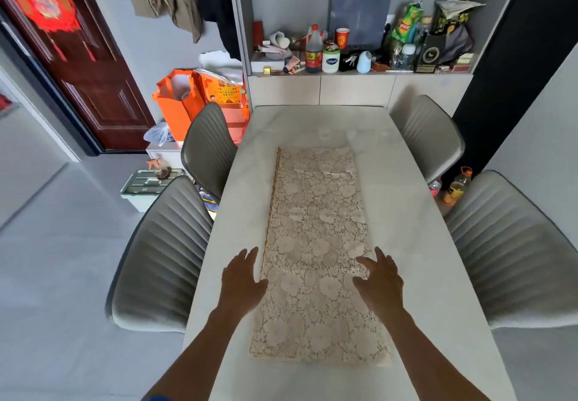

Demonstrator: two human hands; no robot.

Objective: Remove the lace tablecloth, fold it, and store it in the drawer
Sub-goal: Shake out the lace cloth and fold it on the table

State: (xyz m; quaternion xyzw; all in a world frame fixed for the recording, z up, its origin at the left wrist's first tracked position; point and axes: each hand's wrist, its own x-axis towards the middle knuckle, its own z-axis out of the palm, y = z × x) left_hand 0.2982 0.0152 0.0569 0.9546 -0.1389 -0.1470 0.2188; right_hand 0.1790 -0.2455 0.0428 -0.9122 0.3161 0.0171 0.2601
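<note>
Two bare forearms, blue sleeve edge (159, 398) at left elbow

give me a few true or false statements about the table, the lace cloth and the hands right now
1. The lace tablecloth lies as a long narrow strip on the table. True.
2. The left hand grips a bunched corner of the cloth. False: its fingers are spread, holding nothing, at the cloth's left edge.
3. The right hand is open over the cloth's right edge. True.
4. The cloth hangs over the table's near edge. False: it ends short of it.
5. Four grey chairs flank the table. True.
</note>
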